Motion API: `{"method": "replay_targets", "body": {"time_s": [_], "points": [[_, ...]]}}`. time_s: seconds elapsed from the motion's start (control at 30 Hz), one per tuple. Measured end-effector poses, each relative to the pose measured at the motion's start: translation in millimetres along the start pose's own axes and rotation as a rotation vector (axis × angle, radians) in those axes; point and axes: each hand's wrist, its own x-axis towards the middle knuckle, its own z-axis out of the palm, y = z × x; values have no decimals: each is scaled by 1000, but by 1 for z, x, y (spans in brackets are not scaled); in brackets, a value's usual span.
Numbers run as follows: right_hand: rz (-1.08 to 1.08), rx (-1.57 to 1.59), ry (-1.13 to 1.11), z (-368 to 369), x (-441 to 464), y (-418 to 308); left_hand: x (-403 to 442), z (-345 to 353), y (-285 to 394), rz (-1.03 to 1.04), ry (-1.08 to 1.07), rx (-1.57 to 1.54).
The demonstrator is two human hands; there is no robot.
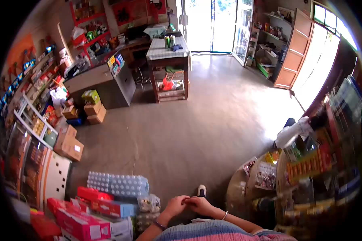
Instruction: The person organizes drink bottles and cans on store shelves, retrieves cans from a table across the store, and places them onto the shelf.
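Note:
In front of my striped shirt [213, 231], my two hands meet at the fingertips. My left hand [175, 206], with a dark band on its wrist, has its fingers bent and pressed together against the other hand. My right hand [202, 205], below a pale bangle [225, 215], is curled in the same way. Whatever may be between the fingers is too small to make out. Just beyond them a shoe [202, 190] shows on the floor. Left of my hands are a clear plastic bag [149, 203] and a shrink-wrapped pack of bottles [118, 184].
Red and pink boxes [82, 221] are piled at the lower left. Rounded display shelves [245, 188] with packets stand at the right, a person in white [293, 132] beyond them. A table with a checked cloth [159, 50], a counter [96, 86] and cartons [70, 148] stand farther off.

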Motion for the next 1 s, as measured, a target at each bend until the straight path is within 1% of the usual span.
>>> {"method": "replay_targets", "body": {"time_s": [0.07, 0.17, 0.2, 0.27, 0.3, 0.33, 0.37, 0.4, 0.43, 0.47, 0.57, 0.6, 0.67, 0.7, 0.73, 0.77, 0.83, 0.87, 1.0], "points": [[-24, 1, -40, -40, 52, 17, 53, -16, 1, 28, 48, 41], [-43, -65, -111, -96, 131, 28, 127, -58, 28, 57, 115, 40], [-60, -38, -145, -108, 156, 42, 147, -74, 42, 26, 131, 32], [-101, -6, -150, -137, 205, 44, 186, -106, 68, -39, 172, -4], [-122, 4, -155, -148, 227, 46, 200, -116, 67, -63, 189, -33], [-78, 21, -180, -155, 247, 51, 215, -127, 62, -84, 203, -61], [-80, 5, -203, -160, 267, 59, 231, -138, 60, -104, 215, -85], [-80, -11, -223, -162, 285, 69, 244, -149, 62, -141, 239, -37], [-80, -27, -241, -165, 307, 79, 261, -155, 40, -166, 241, -64], [-5, -2, -278, -170, 326, 82, 275, -156, 6, -189, 240, -91], [47, 25, -336, -183, 393, 95, 329, -190, -23, -249, 254, -189], [11, -3, -366, -185, 416, 105, 346, -203, -35, -257, 245, -191], [3, -3, -329, -186, 464, 136, 393, -234, -65, -269, 235, -234], [-7, -10, -317, -193, 490, 141, 416, -258, -62, -280, 220, -223], [27, -85, -354, -206, 519, 138, 441, -277, -66, -227, 228, -237], [37, -85, -326, -219, 547, 134, 465, -298, -70, -180, 248, -247], [34, -86, -282, -246, 604, 129, 519, -345, -61, -120, 249, -183], [13, -105, -221, -252, 627, 144, 544, -364, -62, -96, 245, -146], [90, -95, -44, -295, 702, 161, 638, -428, -42, -31, 199, -98]]}}
